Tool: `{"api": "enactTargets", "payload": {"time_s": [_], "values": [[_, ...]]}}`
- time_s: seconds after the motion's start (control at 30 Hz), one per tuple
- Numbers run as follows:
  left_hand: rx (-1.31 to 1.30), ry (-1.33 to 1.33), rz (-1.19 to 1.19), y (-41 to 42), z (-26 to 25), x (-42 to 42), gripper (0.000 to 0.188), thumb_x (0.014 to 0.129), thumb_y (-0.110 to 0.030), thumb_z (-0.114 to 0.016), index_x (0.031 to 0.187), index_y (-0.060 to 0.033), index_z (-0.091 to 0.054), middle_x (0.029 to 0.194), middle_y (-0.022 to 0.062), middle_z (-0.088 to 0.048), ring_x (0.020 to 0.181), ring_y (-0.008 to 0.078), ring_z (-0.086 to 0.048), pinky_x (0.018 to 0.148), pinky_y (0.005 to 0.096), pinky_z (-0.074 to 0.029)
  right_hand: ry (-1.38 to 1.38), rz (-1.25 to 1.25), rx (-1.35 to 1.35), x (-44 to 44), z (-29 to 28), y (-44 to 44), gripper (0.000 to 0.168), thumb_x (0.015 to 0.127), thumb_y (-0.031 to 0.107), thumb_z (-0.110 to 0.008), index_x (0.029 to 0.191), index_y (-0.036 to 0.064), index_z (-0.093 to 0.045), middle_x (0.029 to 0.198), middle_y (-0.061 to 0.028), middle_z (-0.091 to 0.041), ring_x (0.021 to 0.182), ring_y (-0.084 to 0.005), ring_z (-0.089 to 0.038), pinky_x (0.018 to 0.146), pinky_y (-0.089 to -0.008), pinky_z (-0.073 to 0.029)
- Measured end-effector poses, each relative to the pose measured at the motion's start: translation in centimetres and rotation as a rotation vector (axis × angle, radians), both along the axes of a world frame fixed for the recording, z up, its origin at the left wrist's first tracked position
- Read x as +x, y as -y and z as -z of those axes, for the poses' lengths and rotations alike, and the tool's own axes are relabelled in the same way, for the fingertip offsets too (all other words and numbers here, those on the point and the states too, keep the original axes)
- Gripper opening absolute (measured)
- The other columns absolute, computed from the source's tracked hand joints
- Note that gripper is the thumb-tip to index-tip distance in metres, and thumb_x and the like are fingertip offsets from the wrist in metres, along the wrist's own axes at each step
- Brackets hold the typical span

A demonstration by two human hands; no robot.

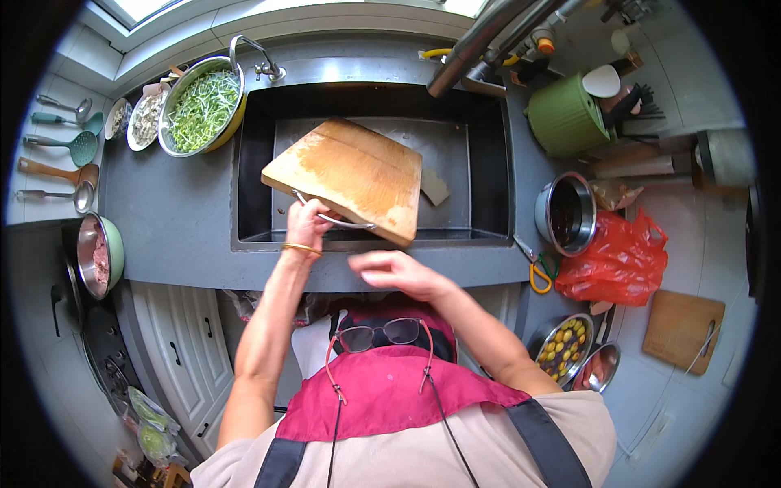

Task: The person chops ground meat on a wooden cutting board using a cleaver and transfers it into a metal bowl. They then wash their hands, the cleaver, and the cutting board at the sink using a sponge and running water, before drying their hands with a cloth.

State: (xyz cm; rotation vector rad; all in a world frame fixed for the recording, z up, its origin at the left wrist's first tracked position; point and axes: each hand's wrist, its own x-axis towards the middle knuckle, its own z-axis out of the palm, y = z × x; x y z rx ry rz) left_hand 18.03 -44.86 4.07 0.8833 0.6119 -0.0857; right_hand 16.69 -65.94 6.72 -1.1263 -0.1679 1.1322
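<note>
My left hand is closed on the metal handle of a thick wooden cutting board. The board is tilted over the dark sink, and wet patches mark its upper face. To the right of that grip, my right hand is blurred, apart from the board, with nothing seen in it, above the counter's front edge. A flat greyish piece lies on the sink floor beside the board. Part of the sink floor is hidden under the board.
A faucet stands behind the sink, near a bowl of chopped greens. Scissors, a metal bowl of dark liquid and a red plastic bag are on the right. A bowl of meat sits at the left.
</note>
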Motion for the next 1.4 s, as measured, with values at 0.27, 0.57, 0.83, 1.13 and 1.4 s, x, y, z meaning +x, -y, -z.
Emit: {"api": "enactTargets", "payload": {"time_s": [0.27, 0.57, 0.83, 1.13, 1.4], "values": [[0.114, -0.010, 0.225, -8.0, -0.1, -0.2, 0.025, 0.060, 0.001, -0.048, 0.084, 0.0031, -0.055, 0.078, 0.0078, -0.060, 0.066, 0.0157, -0.060, 0.063, 0.0274, -0.052, 0.933, -0.195, -1.280, 14.8, 10.3, 8.7, 0.067, 0.074, 0.032, -0.065, 0.130, 0.009, -0.036, 0.116, -0.0203, -0.049, 0.103, -0.0343, -0.053, 0.085, -0.0426, -0.045], [0.121, -0.017, 0.304, -8.1, 0.3, 1.5, 0.021, 0.060, 0.000, -0.048, 0.080, 0.0004, -0.053, 0.067, 0.0023, -0.053, 0.056, 0.0107, -0.052, 0.056, 0.0240, -0.048, 0.959, -0.432, -1.437, 15.8, 19.7, 7.6, 0.061, 0.071, 0.024, -0.064, 0.123, 0.007, -0.037, 0.116, -0.0189, -0.047, 0.105, -0.0350, -0.050, 0.085, -0.0483, -0.043], [-0.146, -0.060, 0.400, -6.8, 7.1, 8.2, 0.018, 0.068, 0.000, -0.046, 0.084, -0.0071, -0.045, 0.060, -0.0051, -0.041, 0.047, 0.0046, -0.039, 0.046, 0.0186, -0.039, 0.501, 0.436, -0.862, 20.4, 15.7, 10.3, 0.037, 0.075, 0.025, -0.055, 0.103, 0.002, -0.048, 0.093, -0.0190, -0.059, 0.091, -0.0277, -0.057, 0.079, -0.0349, -0.043], [0.112, -0.274, -0.038, -0.9, 14.8, 10.1, 0.014, 0.086, -0.020, -0.053, 0.088, -0.0071, -0.047, 0.069, 0.0014, -0.051, 0.054, 0.0099, -0.051, 0.043, 0.0226, -0.039, 1.045, 0.619, -1.072, 22.8, 18.6, 7.5, 0.036, 0.080, 0.027, -0.057, 0.107, 0.003, -0.052, 0.106, -0.0199, -0.054, 0.100, -0.0363, -0.049, 0.085, -0.0398, -0.040], [0.346, -0.280, -0.156, -1.5, 17.9, 11.0, 0.022, 0.091, -0.028, -0.047, 0.073, -0.0142, -0.046, 0.053, -0.0065, -0.037, 0.041, 0.0036, -0.028, 0.036, 0.0206, -0.020, 1.326, 0.366, -0.980, 19.5, 22.1, -2.8, 0.041, 0.090, 0.023, -0.040, 0.125, 0.004, -0.041, 0.132, -0.0192, -0.036, 0.127, -0.0321, -0.026, 0.105, -0.0434, -0.021]]}}
